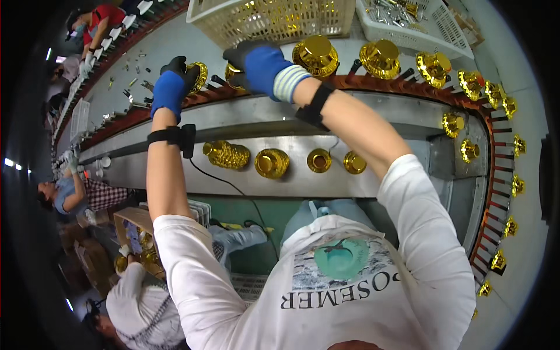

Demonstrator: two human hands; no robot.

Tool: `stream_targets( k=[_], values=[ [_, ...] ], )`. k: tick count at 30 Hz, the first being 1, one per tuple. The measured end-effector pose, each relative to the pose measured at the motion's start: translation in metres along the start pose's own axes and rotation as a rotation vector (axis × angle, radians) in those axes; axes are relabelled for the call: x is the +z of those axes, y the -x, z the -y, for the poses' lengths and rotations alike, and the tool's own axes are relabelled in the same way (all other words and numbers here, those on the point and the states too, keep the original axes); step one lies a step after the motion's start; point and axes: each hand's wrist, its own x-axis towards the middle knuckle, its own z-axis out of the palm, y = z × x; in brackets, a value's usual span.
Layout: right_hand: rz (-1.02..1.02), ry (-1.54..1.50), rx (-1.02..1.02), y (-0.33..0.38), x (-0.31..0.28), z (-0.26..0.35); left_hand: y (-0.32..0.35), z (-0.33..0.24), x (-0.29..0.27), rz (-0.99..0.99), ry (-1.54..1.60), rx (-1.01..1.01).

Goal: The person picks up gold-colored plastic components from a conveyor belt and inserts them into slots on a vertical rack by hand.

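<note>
Both my hands wear blue gloves with black fingers, stretched out over a conveyor [402, 84] with upright pegs. My left hand [174, 84] is closed at the edge of a shiny gold flanged cup [201, 77]; its fingertips are partly hidden. Just right of it, my right hand [256, 65] curls over another gold cup [233, 76], which it mostly covers. Close to the right wrist stands a larger gold hat-shaped cup [318, 53]. More such cups, like this one [381, 57], sit along the conveyor to the right, spaced round its bend.
On the metal ledge nearer me lie a stack of gold cups [226, 156] and several separate ones [272, 163]. White crates [271, 23] of gold and silver parts stand beyond the conveyor. A cable [224, 177] hangs from my left wrist strap. Co-workers [102, 26] are at the left.
</note>
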Motion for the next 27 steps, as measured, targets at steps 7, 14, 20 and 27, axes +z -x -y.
stream_targets(
  k=[7, 14, 20, 27],
  values=[
    [0.012, 0.023, 0.078, 0.137, -0.044, 0.017, 0.113, -0.036, 0.013, -0.162, 0.187, 0.458],
    [0.404, 0.285, 0.670, 0.200, 0.184, 0.025, 0.166, 0.062, 0.232, 0.568, 0.208, 0.495],
    [0.584, 0.492, 0.892, 0.094, 0.354, 0.140, 0.136, 0.253, 0.196, 0.818, 0.020, 0.393],
    [-0.120, 0.524, 0.209, -0.176, 0.268, 0.272, -0.012, 0.384, -0.063, -0.218, 0.257, 0.558]
  ],
)
